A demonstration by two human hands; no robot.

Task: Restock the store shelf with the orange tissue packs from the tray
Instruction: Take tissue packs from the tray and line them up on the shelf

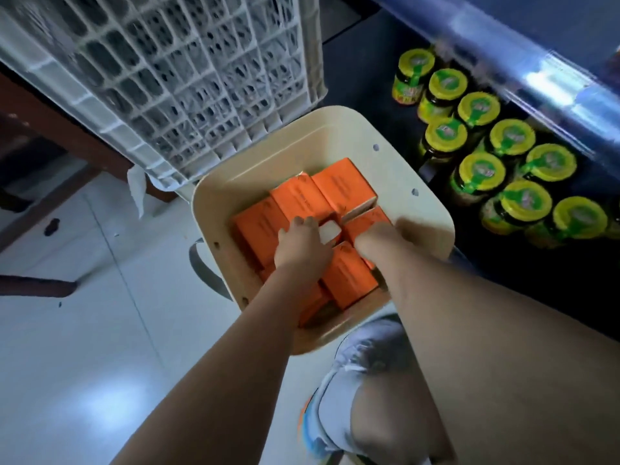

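Note:
A cream tray stands on the floor and holds several orange tissue packs, lying close together. Both of my arms reach down into it. My left hand lies on the middle packs with its fingers curled over the top of one pack, beside a white pack end. My right hand grips another orange pack near the tray's right wall, and its fingertips are hidden below the knuckles. The store shelf is the dark surface to the right.
Several jars with yellow-green lids stand in rows on the dark shelf, under a blue shelf edge. A white lattice crate leans at the tray's far left. My shoe is on the white floor, and brown furniture legs are at left.

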